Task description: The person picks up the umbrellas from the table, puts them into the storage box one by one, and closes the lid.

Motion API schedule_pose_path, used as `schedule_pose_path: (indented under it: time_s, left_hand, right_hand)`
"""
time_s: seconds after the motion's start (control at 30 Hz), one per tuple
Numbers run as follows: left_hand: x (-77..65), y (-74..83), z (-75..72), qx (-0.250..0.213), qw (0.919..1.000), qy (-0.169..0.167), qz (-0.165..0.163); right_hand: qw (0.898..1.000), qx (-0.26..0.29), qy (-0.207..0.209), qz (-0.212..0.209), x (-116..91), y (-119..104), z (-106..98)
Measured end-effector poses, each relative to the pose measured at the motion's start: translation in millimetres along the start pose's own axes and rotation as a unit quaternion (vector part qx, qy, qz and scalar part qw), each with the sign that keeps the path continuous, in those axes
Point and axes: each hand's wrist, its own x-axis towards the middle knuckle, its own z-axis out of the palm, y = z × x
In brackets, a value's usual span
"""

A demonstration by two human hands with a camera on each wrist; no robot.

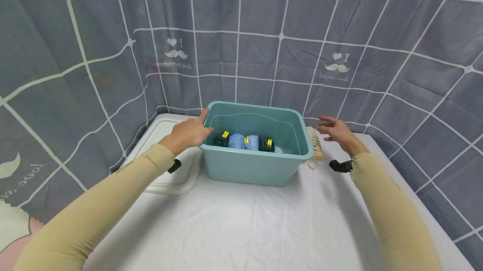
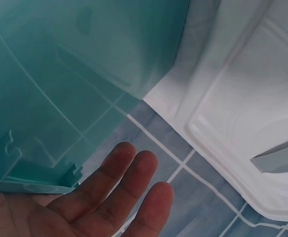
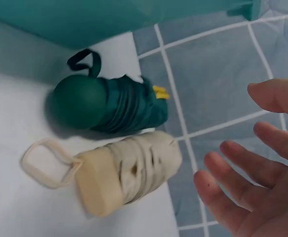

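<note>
A teal plastic bin [image 1: 249,165] stands on the white-covered table. Inside it sit a light blue rolled bundle [image 1: 236,141], a paler blue one [image 1: 251,143] and two dark ones with yellow tags, at the left [image 1: 221,139] and right [image 1: 267,145]. My left hand [image 1: 190,132] rests at the bin's left rim, its fingers stretched out below the rim in the left wrist view. To the right of the bin, my right hand [image 1: 337,132] hovers with fingers spread, holding nothing. Near it lie a beige folding umbrella [image 3: 129,170] with a wrist loop and a dark green folding umbrella [image 3: 109,103].
A white lid [image 1: 166,126] with a raised rim lies left of the bin, partly behind my left arm. A blue-grey curtain [image 1: 260,11] with a white grid hangs around the back and sides of the table [image 1: 234,229].
</note>
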Motion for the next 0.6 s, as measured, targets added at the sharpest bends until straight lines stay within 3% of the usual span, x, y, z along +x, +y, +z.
schedule_pose_path:
  time_s: [0.6]
  left_hand:
    - [0.7,-0.8,1.8,-0.003,1.0000,0.000,0.004]
  right_hand:
    - [0.999,-0.019,0.016,0.036,12,38,21]
